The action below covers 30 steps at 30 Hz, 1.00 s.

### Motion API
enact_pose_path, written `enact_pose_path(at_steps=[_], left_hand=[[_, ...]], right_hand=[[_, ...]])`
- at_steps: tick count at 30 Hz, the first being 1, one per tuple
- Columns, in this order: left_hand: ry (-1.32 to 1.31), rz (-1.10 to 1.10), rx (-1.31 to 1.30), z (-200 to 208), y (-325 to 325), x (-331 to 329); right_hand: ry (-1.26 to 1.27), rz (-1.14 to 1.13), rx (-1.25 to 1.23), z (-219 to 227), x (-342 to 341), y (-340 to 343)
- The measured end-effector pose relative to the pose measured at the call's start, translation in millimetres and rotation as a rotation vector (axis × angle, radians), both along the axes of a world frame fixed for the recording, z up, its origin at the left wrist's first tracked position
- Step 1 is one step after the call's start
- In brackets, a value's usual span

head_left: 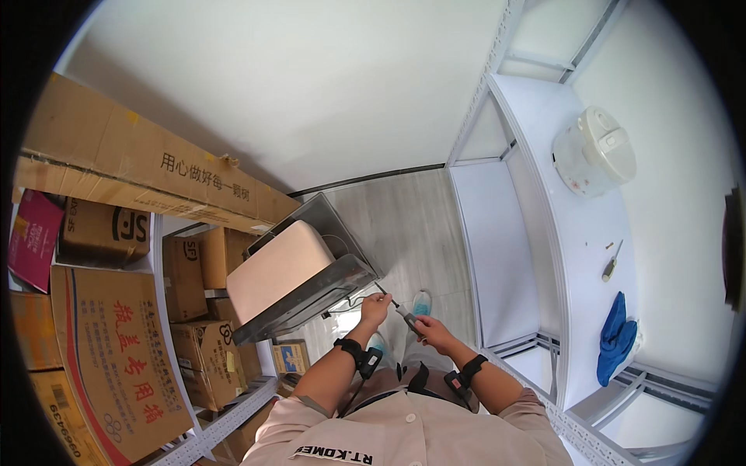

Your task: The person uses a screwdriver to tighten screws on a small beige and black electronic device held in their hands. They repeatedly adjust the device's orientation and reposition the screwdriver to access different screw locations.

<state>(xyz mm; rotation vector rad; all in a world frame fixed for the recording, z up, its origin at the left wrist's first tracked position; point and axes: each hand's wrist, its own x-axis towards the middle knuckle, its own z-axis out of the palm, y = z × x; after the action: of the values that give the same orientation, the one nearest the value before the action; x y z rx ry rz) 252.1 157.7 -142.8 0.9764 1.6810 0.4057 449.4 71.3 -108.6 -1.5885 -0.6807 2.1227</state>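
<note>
A screwdriver (409, 318) with a grey handle and a thin dark shaft slants up and to the left in front of me. My right hand (434, 332) is wrapped round the rear of its handle. At the shaft, the fingers of my left hand (375, 309) are closed in a pinch and appear to grip it. The shaft's tip points toward the near corner of a dark panel (311, 299), part of a black-framed appliance. Inside that frame stands a pinkish-beige, round-cornered box (281, 268). A black cable with a plug (326, 314) hangs beside the panel, left of my left hand.
Cardboard boxes (128, 349) fill the shelving on the left, with a long carton (155, 167) across the top. On the right, a white shelf (544, 163) bears a lidded white container (594, 151), another screwdriver (611, 268) and a blue cloth (616, 338). Grey floor (420, 225) lies between.
</note>
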Motion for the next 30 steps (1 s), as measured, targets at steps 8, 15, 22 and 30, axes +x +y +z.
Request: enact_pose_path(at_steps=[8,15,22,30], left_hand=[[0.061,-0.033,0.089,-6,2,-3],[0.008,0.025,0.023,0,6,-6],[-0.028,0.067,0.027,-6,6,-5],[-0.097,0.116,-0.061,-14,7,-10]], right_hand=[[0.004,-0.031,-0.006,-2,-9,-2],[-0.001,-0.047,-0.008,-4,-13,2],[0.108,-0.149,-0.039,-6,-15,1],[0.267,-0.357,-0.207,-1,-14,2]])
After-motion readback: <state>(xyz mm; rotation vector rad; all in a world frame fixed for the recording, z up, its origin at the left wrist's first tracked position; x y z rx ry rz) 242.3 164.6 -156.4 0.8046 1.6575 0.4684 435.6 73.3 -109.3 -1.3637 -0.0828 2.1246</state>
